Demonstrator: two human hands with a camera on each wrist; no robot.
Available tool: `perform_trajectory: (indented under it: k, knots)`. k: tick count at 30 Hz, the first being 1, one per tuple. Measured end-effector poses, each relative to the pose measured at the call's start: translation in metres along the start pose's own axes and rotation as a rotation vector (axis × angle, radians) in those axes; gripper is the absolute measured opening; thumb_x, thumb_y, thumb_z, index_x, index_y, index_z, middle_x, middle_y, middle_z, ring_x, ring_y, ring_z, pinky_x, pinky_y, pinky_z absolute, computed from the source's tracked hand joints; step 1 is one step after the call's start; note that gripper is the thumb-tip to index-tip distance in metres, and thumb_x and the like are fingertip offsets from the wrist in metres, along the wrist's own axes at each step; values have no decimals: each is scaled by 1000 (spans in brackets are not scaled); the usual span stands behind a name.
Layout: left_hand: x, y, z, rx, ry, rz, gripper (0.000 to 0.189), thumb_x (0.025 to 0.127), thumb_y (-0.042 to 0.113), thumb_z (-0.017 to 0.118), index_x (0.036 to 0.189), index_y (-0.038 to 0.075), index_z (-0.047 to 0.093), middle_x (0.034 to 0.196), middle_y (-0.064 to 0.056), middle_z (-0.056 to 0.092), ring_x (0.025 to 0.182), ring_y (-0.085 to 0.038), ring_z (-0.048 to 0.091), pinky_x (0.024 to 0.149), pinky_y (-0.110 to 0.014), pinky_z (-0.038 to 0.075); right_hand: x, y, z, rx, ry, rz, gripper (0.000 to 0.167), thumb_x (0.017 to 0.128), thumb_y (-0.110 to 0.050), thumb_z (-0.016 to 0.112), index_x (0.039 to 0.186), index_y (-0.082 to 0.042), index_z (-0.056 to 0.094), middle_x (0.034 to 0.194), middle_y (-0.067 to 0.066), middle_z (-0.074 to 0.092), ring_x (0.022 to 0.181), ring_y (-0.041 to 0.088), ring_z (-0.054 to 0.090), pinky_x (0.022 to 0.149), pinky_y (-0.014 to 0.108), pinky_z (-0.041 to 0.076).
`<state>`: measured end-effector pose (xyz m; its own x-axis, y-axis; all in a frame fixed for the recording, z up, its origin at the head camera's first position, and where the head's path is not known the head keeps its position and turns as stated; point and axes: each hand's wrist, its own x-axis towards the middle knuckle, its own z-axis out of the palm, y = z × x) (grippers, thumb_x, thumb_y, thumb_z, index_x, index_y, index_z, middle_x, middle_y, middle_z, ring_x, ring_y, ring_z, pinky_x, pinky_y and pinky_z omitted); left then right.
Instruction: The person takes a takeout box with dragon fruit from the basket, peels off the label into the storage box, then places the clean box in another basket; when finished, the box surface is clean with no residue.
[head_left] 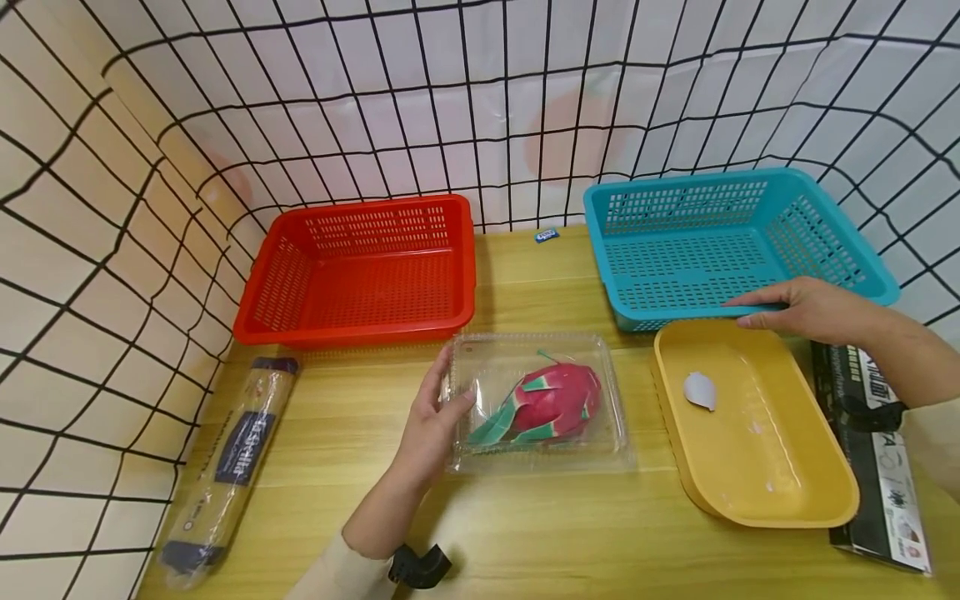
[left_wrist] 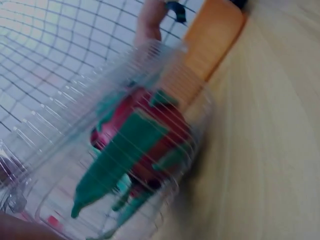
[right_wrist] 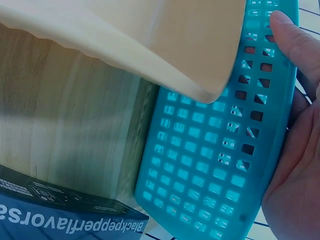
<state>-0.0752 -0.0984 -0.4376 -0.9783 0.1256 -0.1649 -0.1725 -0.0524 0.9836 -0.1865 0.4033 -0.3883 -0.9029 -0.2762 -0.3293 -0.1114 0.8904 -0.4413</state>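
In the head view my left hand (head_left: 424, 425) grips the left side of a clear plastic clamshell box (head_left: 483, 358), its thumb on top. Inside the box lies a pink dragon fruit (head_left: 558, 398) with green scales; the left wrist view shows the fruit (left_wrist: 170, 127) through the blurred plastic. My right hand (head_left: 817, 312) pinches the front rim of a teal basket (head_left: 652, 315). From the right wrist camera, the thumb lies on the outside of that basket (right_wrist: 200, 150), and the fingers show through its holes.
A red basket (head_left: 360, 337) stands at the back left. A yellow tray (head_left: 765, 475), holding a pale garlic-clove-like piece (head_left: 700, 390), touches or nearly touches the teal basket. Beside it lies a black box (head_left: 870, 500). A spaghetti packet (head_left: 243, 450) lies left; a small blue wrapper (head_left: 547, 236) lies between baskets.
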Motion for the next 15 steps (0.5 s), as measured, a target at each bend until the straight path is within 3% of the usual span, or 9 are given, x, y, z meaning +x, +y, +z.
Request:
perform_trajectory:
  k: [3, 10, 15]
  knots:
    - [-5, 9, 1, -14, -9, 7, 76, 98, 7, 59, 163, 27, 25, 172, -1, 13, 157, -35, 17, 120, -57, 33, 1, 0, 1, 1, 0, 0, 52, 100, -42, 64, 141, -10, 63, 142, 31, 57, 132, 59, 47, 95, 69, 47]
    - [-15, 28, 2, 38, -9, 110, 80, 93, -2, 60, 161, 28, 30, 170, 8, 22, 160, -21, 6, 127, -62, 3, 1, 1, 2, 3, 1, 7, 52, 100, -42, 64, 141, -10, 62, 142, 31, 57, 131, 59, 47, 94, 68, 48]
    - [-21, 42, 3, 56, 17, 168, 81, 93, -5, 59, 160, 32, 32, 167, 16, 25, 159, -13, 9, 127, -61, 2, 0, 0, 1, 4, 1, 15, 53, 99, -42, 65, 141, -9, 62, 141, 31, 58, 131, 60, 47, 94, 68, 48]
